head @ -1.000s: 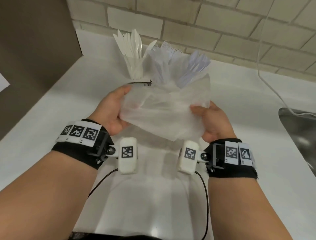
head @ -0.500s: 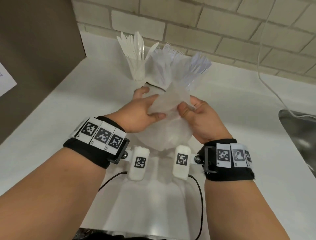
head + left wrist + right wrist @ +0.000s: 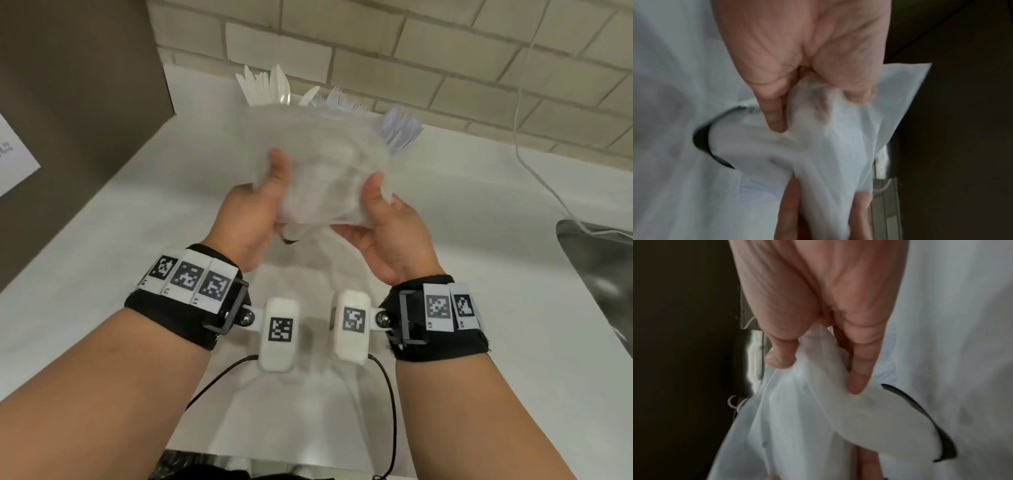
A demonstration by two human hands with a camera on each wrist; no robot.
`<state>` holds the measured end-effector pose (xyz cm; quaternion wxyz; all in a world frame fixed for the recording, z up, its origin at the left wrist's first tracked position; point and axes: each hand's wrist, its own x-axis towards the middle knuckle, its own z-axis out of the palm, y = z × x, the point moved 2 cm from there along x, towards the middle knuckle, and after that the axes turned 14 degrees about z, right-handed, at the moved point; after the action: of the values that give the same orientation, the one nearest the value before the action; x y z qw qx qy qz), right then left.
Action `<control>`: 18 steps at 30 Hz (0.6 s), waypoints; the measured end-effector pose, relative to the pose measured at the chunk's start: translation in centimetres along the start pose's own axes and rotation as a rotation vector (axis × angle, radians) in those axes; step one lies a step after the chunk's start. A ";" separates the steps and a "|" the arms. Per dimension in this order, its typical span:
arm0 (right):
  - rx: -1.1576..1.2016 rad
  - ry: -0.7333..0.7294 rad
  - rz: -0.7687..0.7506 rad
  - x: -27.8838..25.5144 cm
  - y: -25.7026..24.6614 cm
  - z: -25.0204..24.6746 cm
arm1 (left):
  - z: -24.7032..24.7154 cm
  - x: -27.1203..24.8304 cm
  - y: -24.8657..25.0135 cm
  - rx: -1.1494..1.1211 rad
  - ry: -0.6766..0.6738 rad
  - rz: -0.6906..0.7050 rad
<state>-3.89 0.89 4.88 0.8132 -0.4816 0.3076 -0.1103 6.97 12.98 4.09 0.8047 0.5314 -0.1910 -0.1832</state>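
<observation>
Well left of the left hand, a dark cabinet walls off that side. A wedge of bare counter lies between it and the hand. The left hand pinches the bag at its left edge, thumb on the near face and fingers curled behind. The thin, translucent bag is held up off the counter between the two hands, and its top edge is blurred. Beyond it, near the wall, plastic cutlery stands upright, partly hidden by the bag. Under the bag's lower edge a black rim shows; what it belongs to I cannot tell. The right hand grips the bag's right edge the same way, thumb in front. Right of it the counter runs wide and bare to the sink at the far right. A white cord trails down the wall to the sink.
</observation>
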 end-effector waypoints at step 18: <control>-0.122 -0.046 0.257 -1.0 1.1 1.4 | 0.9 -1.1 -0.1 -0.019 -0.005 0.012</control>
<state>-3.94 2.92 4.82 0.7968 -0.4891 0.3540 0.0248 5.58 12.78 4.24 0.8104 0.5219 -0.1947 -0.1815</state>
